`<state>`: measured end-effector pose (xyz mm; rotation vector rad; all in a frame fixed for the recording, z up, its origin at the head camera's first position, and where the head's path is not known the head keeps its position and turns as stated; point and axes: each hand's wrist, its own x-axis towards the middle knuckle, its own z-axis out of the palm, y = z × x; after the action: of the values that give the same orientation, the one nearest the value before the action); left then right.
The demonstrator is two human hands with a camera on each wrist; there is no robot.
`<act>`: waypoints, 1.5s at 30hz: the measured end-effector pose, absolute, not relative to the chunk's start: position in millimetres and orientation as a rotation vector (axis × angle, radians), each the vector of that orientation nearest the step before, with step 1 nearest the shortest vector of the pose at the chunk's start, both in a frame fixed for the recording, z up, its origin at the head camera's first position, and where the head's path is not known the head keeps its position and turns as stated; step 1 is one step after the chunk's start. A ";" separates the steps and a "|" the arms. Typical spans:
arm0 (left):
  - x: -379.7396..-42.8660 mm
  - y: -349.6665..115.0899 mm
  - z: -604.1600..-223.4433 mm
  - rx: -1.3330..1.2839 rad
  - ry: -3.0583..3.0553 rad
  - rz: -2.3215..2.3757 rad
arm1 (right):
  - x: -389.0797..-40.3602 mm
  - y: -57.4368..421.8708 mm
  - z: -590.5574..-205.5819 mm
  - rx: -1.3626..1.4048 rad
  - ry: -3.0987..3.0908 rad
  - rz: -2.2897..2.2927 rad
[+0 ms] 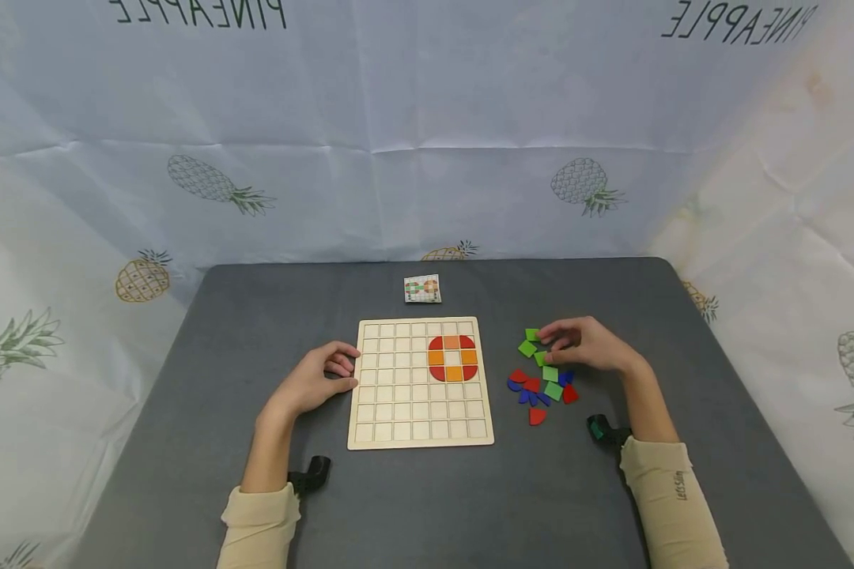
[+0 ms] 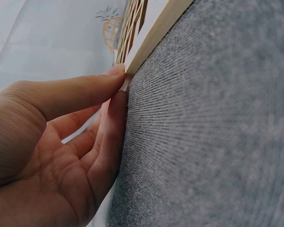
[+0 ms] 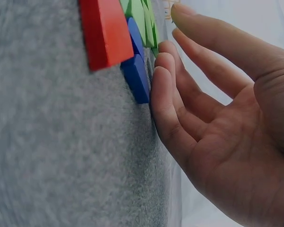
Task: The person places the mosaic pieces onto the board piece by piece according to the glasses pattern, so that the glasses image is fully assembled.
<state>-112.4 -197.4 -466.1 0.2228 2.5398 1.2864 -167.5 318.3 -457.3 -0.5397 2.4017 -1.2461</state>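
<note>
A pale wooden grid board (image 1: 391, 411) lies on the table. On its upper right part, red rounded corner pieces (image 1: 436, 372) and orange squares (image 1: 454, 373) form a ring around one bare cell. My left hand (image 1: 320, 375) touches the board's left edge with thumb and fingertips; the left wrist view shows the thumb tip (image 2: 117, 70) right at that edge. To the right of the board, my right hand (image 1: 587, 344) hovers over several green squares (image 1: 527, 348), its thumb and fingers apart. In the right wrist view, the fingers (image 3: 163, 94) are gently bent beside a blue piece (image 3: 136, 78).
Loose red pieces (image 1: 537, 416) and blue pieces (image 1: 523, 397) lie in a small cluster below the green squares. A small patterned card (image 1: 422, 289) is behind the board on the grey table (image 1: 427, 506). A pineapple-print curtain (image 1: 398, 95) hangs behind the table.
</note>
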 end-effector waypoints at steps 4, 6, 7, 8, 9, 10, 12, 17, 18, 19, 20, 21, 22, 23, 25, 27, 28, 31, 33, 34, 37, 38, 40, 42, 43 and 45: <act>-112.3 -197.7 -466.2 0.216 2.545 1.284 | -166.5 319.9 -457.7 -0.546 2.392 -1.237; -111.9 -197.6 -466.3 0.218 2.550 1.284 | -165.7 320.8 -457.1 -0.555 2.389 -1.228; -111.6 -197.4 -466.0 0.221 2.551 1.285 | -165.3 321.2 -456.6 -0.560 2.388 -1.220; -111.5 -197.6 -465.9 0.226 2.551 1.285 | -164.9 322.1 -456.4 -0.564 2.385 -1.213; -111.6 -197.3 -466.1 0.221 2.551 1.286 | -164.5 322.7 -455.9 -0.567 2.380 -1.208; -111.7 -197.2 -465.9 0.223 2.549 1.290 | -164.2 323.4 -455.7 -0.560 2.376 -1.202; -112.1 -197.5 -466.7 0.226 2.544 1.289 | -163.4 325.1 -455.5 -0.544 2.362 -1.195; -112.1 -198.2 -468.5 0.223 2.540 1.285 | -159.9 329.1 -457.6 -0.545 2.343 -1.200; -111.8 -198.2 -468.2 0.220 2.538 1.286 | -159.0 329.5 -458.1 -0.552 2.343 -1.201; -111.6 -198.3 -468.2 0.217 2.537 1.287 | -158.1 330.0 -458.7 -0.562 2.344 -1.204; -111.5 -198.3 -468.2 0.215 2.535 1.288 | -157.5 330.4 -459.2 -0.570 2.343 -1.200; -111.3 -198.2 -468.3 0.214 2.535 1.288 | -156.9 330.9 -459.7 -0.577 2.340 -1.197; -111.2 -198.3 -468.2 0.212 2.534 1.290 | -156.2 331.9 -459.9 -0.583 2.334 -1.196; -111.0 -198.2 -468.1 0.212 2.533 1.291 | -155.3 332.8 -460.0 -0.587 2.327 -1.198; -110.9 -198.3 -468.0 0.214 2.532 1.294 | -153.3 335.6 -459.8 -0.592 2.308 -1.202; -110.8 -198.2 -467.9 0.216 2.531 1.295 | -150.7 339.1 -459.0 -0.591 2.290 -1.204; -110.8 -198.1 -467.8 0.216 2.529 1.297 | -149.2 341.1 -458.7 -0.592 2.287 -1.202; -111.0 -197.8 -467.6 0.216 2.528 1.299 | -145.3 346.9 -458.0 -0.603 2.292 -1.181; -111.1 -197.6 -467.5 0.217 2.528 1.300 | -143.1 349.9 -457.9 -0.619 2.306 -1.159; -111.2 -197.6 -467.4 0.218 2.529 1.298 | -142.4 351.3 -458.2 -0.628 2.313 -1.147; -110.9 -197.6 -467.0 0.220 2.531 1.295 | -141.3 353.7 -459.0 -0.649 2.338 -1.112; -110.8 -197.6 -466.9 0.221 2.533 1.293 | -141.4 354.0 -459.4 -0.650 2.346 -1.101; -110.5 -197.7 -466.8 0.222 2.534 1.292 | -142.3 354.7 -460.4 -0.647 2.359 -1.079; -110.5 -197.8 -466.9 0.221 2.534 1.295 | -143.4 354.6 -461.0 -0.639 2.372 -1.062; -110.6 -197.8 -466.9 0.222 2.536 1.294 | -143.9 354.5 -461.0 -0.635 2.379 -1.054; -110.8 -197.8 -466.9 0.219 2.537 1.294 | -144.8 354.4 -460.5 -0.632 2.382 -1.043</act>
<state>-110.8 -197.8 -466.9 0.2193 2.5372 1.2937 -144.8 354.4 -460.5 -0.6322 2.3824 -1.0430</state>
